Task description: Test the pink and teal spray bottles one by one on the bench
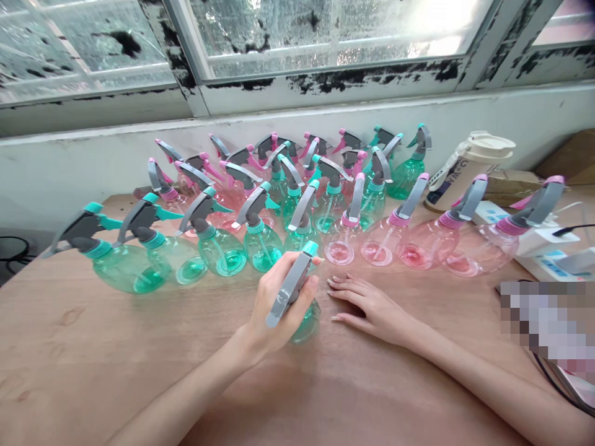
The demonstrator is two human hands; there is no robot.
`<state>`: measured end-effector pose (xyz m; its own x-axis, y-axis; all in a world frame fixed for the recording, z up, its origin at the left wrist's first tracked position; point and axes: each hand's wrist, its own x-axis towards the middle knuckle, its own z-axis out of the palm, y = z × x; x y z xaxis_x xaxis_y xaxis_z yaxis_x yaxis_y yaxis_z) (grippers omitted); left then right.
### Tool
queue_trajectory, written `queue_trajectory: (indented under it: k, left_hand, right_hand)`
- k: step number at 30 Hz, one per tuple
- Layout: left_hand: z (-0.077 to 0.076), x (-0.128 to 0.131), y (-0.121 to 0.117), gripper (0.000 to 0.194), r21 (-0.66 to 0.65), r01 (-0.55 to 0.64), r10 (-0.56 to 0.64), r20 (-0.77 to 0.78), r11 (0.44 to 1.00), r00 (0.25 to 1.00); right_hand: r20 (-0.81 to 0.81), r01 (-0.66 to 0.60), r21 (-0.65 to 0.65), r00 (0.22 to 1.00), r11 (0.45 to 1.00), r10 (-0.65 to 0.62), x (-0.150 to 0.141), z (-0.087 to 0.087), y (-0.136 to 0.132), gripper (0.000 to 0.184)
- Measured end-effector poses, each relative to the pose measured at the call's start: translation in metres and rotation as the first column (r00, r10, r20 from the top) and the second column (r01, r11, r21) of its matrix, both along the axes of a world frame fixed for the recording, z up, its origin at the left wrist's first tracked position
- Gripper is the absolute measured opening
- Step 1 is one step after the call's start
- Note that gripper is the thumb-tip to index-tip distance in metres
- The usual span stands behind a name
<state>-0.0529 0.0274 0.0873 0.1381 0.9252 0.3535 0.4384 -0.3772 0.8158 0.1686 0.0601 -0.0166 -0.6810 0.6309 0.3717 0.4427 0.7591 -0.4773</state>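
Observation:
My left hand (269,303) is wrapped round the neck of a green spray bottle (307,322) with a grey and turquoise trigger head. Its clear green base shows below my fingers, at the table's middle. Just to the right, my right hand (365,306) rests on the wood with fingers stretched out, holding nothing. Beyond both hands runs a front row of spray bottles: green ones (227,254) on the left and pink ones (385,241) on the right. Behind it stand several more, pink (223,198) and green (332,204) mixed, partly hidden by the front row.
A cream tumbler (465,167) stands at the back right, in front of a cardboard box (515,186). White power strips (548,260) with plugs and cables lie on the right, above a blurred-out object (553,328). A window (334,37) and white wall border the wooden table (116,347).

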Motion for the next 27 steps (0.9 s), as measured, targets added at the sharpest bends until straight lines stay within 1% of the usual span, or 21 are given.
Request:
queue_trajectory:
  k: [2, 3, 6, 8, 10, 13, 16, 27]
  left_hand:
    - [0.001, 0.0, 0.001, 0.012, 0.003, -0.016, 0.016, -0.007, 1.0, 1.0]
    - [0.002, 0.0, 0.001, 0.012, 0.004, -0.018, 0.018, -0.009, 1.0, 1.0]
    - [0.003, 0.0, 0.002, 0.013, -0.005, 0.016, -0.016, -0.002, 1.0, 1.0]
    - [0.002, -0.001, 0.001, 0.02, -0.016, 0.042, -0.042, 0.0, 0.999, 0.999]
    - [0.001, -0.001, 0.001, 0.026, -0.009, 0.042, -0.042, -0.003, 0.999, 0.999]
    - [-0.003, -0.001, 0.0, 0.022, 0.022, 0.009, -0.009, -0.014, 1.0, 1.0]
    - [-0.006, -0.001, -0.001, 0.016, 0.041, 0.003, -0.003, -0.003, 0.999, 1.0]
    - [-0.009, 0.0, -0.003, 0.016, 0.047, -0.025, 0.024, 0.026, 0.999, 0.999]
  right_hand:
    - [0.003, -0.001, -0.002, 1.0, 1.0, 0.001, 0.0, 0.0, 0.0, 0.042]
    - [0.005, -0.002, -0.004, 1.0, 1.0, 0.002, 0.0, 0.001, 0.0, 0.042]
    - [0.015, -0.002, -0.007, 1.0, 1.0, 0.002, 0.0, 0.0, 0.0, 0.041]
    - [0.018, 0.001, -0.005, 1.0, 1.0, 0.0, 0.0, 0.0, 0.0, 0.041]
    - [0.013, 0.001, -0.005, 1.0, 1.0, -0.001, 0.0, -0.001, 0.0, 0.041]
    - [-0.001, 0.001, -0.003, 1.0, 1.0, -0.001, 0.0, -0.001, 0.0, 0.041]
    - [-0.004, 0.0, -0.002, 1.0, 1.0, 0.0, 0.0, -0.001, 0.0, 0.041]
    - [0.029, -0.001, -0.001, 1.0, 1.0, 0.001, 0.0, -0.002, 0.0, 0.041]
